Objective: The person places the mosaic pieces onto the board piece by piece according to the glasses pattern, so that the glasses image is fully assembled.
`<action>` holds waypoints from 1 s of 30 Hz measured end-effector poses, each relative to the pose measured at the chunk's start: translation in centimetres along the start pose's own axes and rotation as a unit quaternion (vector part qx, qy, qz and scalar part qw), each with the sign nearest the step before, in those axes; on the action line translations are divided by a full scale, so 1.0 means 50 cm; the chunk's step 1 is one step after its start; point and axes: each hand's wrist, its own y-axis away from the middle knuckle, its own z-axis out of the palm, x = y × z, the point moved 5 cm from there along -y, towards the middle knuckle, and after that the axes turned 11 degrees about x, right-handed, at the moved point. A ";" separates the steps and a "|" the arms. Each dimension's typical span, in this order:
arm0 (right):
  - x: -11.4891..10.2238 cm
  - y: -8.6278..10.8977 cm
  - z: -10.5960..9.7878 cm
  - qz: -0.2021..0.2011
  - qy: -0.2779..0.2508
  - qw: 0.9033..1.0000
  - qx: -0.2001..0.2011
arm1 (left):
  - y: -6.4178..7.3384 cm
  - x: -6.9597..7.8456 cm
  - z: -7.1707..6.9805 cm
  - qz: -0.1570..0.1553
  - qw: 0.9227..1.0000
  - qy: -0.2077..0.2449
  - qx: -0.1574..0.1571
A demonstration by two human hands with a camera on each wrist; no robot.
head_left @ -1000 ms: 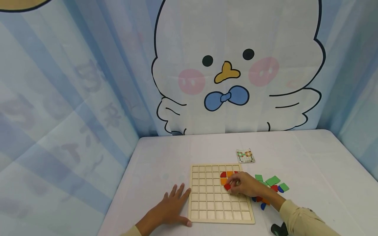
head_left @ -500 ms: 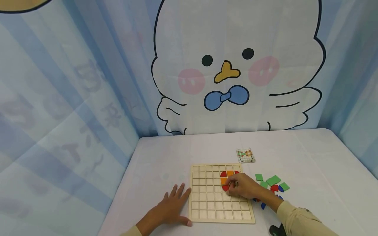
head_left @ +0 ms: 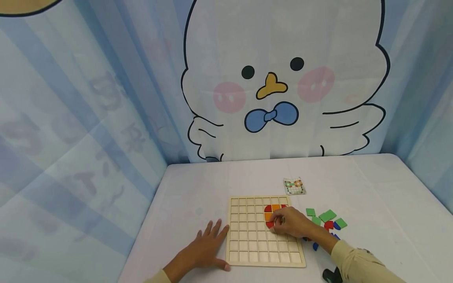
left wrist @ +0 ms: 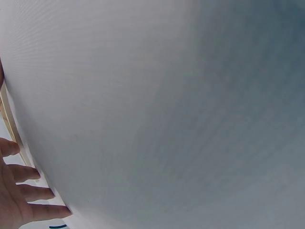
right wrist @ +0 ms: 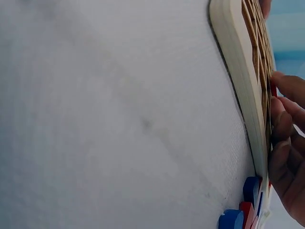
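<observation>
A wooden grid board (head_left: 244,247) lies on the white table. My left hand (head_left: 205,249) spreads its straight fingers flat along the board's left edge, with index fingertip and thumb against it. Over the board's upper right, my right hand (head_left: 291,222) pinches a red round-edged tile (head_left: 269,225) between thumb and fingertips, at the cell just below an orange square tile (head_left: 268,216). Above that sit another red rounded tile (head_left: 267,208) and an orange tile (head_left: 276,207). More of the row is partly hidden behind my right hand. The right wrist view shows my fingertips (right wrist: 281,81) low over the grid.
Loose green tiles (head_left: 327,215), with red and blue ones (head_left: 315,246), lie right of the board, partly under my right forearm. A small pattern card (head_left: 294,186) lies behind the board. A dark object (head_left: 332,275) sits by my right sleeve. A printed curtain (head_left: 226,137) hangs behind.
The red tile has shifted slightly left and settled from a tilted pose into line below the orange tile. My right hand moved a little with it; the left hand stayed put.
</observation>
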 end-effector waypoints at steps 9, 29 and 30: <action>-0.005 0.002 -0.009 -0.005 -0.010 1.000 -0.002 | -0.001 0.002 -0.004 -0.001 1.000 -0.003 0.003; -0.002 -0.002 -0.008 0.008 0.003 1.000 -0.016 | 0.003 0.004 -0.006 0.002 1.000 0.009 0.002; -0.002 -0.002 -0.009 0.007 0.000 1.000 -0.017 | 0.004 0.004 -0.007 0.002 1.000 0.009 0.002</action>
